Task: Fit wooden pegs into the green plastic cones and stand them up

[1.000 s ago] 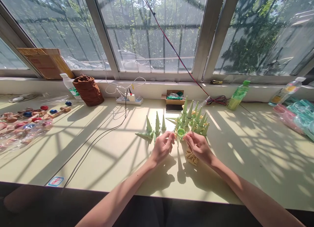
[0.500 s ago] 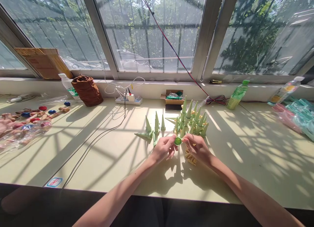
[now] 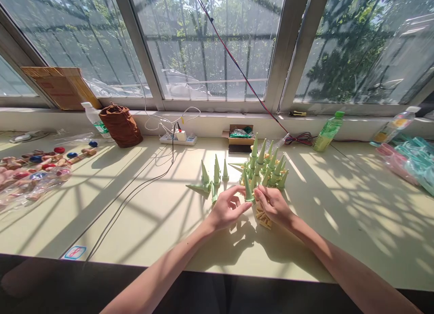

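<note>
Between my two hands stands a green cone-shaped plastic spike (image 3: 248,191), point up, above the table. My left hand (image 3: 226,209) curls around it, thumb near the wide base and fingers behind. Close against its right side, my right hand (image 3: 275,206) has thumb and forefinger pinched together; what they hold is too small to make out. A cluster of similar green spikes (image 3: 261,156) stands just beyond the hands. Several more green spikes (image 3: 216,170) are to the left, some upright and some lying. Small tan sticks (image 3: 263,220) lie in a pile partly under my right hand.
Behind the spikes sits an open small box (image 3: 240,144). A power strip (image 3: 178,138) has cables running across the table (image 3: 135,232). Wooden toys (image 3: 44,162) lie at left beside a brown bag (image 3: 121,126). Bottles (image 3: 328,132) and teal plastic bags (image 3: 415,158) are at right.
The spike has turned from its round open end facing me to standing point up. My left hand's fingers have shifted around it; my right hand stays close beside it.
</note>
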A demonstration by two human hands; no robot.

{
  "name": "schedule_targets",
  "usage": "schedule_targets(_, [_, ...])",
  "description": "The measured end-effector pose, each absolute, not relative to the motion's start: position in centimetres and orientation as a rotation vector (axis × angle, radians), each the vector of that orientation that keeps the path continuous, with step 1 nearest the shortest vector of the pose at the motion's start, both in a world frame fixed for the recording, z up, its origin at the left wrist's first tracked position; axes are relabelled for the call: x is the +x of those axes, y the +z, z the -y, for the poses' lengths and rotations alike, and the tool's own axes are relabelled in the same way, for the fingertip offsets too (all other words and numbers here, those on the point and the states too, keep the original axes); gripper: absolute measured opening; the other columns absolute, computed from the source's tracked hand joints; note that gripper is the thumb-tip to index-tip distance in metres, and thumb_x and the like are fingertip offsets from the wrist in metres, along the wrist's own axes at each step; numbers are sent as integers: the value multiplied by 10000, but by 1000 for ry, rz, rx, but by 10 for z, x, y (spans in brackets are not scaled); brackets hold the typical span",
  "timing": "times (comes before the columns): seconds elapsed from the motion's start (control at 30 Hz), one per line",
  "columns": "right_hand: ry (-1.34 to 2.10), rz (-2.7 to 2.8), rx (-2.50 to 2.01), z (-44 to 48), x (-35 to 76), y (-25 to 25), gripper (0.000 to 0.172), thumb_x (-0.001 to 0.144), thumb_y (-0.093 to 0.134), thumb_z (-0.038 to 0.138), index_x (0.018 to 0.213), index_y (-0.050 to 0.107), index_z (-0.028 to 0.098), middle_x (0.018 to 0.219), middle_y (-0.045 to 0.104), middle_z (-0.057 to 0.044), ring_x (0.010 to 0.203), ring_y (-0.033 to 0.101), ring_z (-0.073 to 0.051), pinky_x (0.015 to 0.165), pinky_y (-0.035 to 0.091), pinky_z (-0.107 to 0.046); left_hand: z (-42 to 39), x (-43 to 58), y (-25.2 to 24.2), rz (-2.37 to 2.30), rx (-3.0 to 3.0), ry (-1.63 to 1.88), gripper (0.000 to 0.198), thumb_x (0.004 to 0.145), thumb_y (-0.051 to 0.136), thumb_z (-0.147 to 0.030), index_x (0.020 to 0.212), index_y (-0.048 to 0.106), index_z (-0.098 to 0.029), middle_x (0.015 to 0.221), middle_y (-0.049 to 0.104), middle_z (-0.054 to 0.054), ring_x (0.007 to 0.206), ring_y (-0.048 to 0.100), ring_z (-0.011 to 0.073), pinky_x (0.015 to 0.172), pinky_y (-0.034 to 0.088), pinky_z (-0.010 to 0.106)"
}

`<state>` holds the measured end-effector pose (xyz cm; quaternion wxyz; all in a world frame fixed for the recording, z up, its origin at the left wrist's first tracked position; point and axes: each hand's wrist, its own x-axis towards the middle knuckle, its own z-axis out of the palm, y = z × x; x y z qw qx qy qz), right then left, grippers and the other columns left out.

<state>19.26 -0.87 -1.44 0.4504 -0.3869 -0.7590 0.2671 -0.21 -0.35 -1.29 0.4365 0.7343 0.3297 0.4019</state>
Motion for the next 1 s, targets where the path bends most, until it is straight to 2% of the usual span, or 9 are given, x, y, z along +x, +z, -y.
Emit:
schedule_targets(0.27, [639, 1820, -979, 9, 190, -15, 373, 998, 424, 367, 658, 369, 224, 562, 368, 43, 481, 333, -110, 470, 291, -265, 4, -2, -11, -869, 2014, 1109, 286, 888, 642, -358, 1132, 612, -211, 1074, 576, 78, 625, 565, 88, 516, 529, 222])
schedule_targets(0.37, [550, 1781, -1016, 9, 191, -16, 363, 1002, 418, 377, 675, 386, 222, 567, 396, 42, 486, 362, -114, 481, 301, -264, 4, 1, -9, -932, 1903, 1146, 296, 909, 605, -381, 1134, 570, -192, 1045, 594, 71, 572, 551, 76, 455, 480, 201])
schedule_targets(0.43, [460, 1788, -1035, 9, 191, -15, 352, 1002, 417, 376, 688, 414, 216, 582, 414, 36, 498, 381, -118, 495, 312, -264, 4, 2, -10, -961, 1789, 1132, 282, 929, 563, -438, 1001, 578, -165, 911, 612, 44, 516, 538, 72, 405, 420, 182])
schedule_targets(0.53, [337, 1869, -1029, 9, 193, -14, 329, 1005, 405, 334, 710, 466, 202, 614, 439, 23, 527, 398, -125, 521, 329, -265, 3, 2, -11, -924, 1625, 1035, 484, 950, 451, -570, 764, 580, -142, 652, 578, 11, 407, 500, 76, 350, 345, 183])
schedule_targets(0.63, [297, 2002, -961, 9, 195, -14, 286, 1006, 392, 277, 760, 512, 195, 652, 478, 9, 560, 423, -132, 542, 348, -269, 1, 1, -13, -854, 1496, 894, 620, 935, 390, -653, 669, 590, -130, 587, 588, 33, 330, 469, 82, 303, 278, 202])
schedule_targets(0.8, [309, 2045, -921, 8, 196, -17, 286, 1014, 374, 256, 754, 483, 210, 645, 486, 2, 560, 405, -143, 548, 352, -292, -2, -3, -15, -754, 1436, 797, 556, 931, 456, -619, 711, 610, -132, 601, 612, 30, 311, 459, 76, 321, 300, 215])
schedule_targets(1.0, [436, 1984, -942, 6, 194, -19, 322, 1017, 371, 299, 704, 393, 226, 607, 422, 15, 519, 355, -140, 506, 310, -296, 1, -3, -10, -782, 1529, 797, 481, 913, 506, -604, 743, 559, -158, 479, 482, -38, 333, 463, 95, 335, 322, 208])
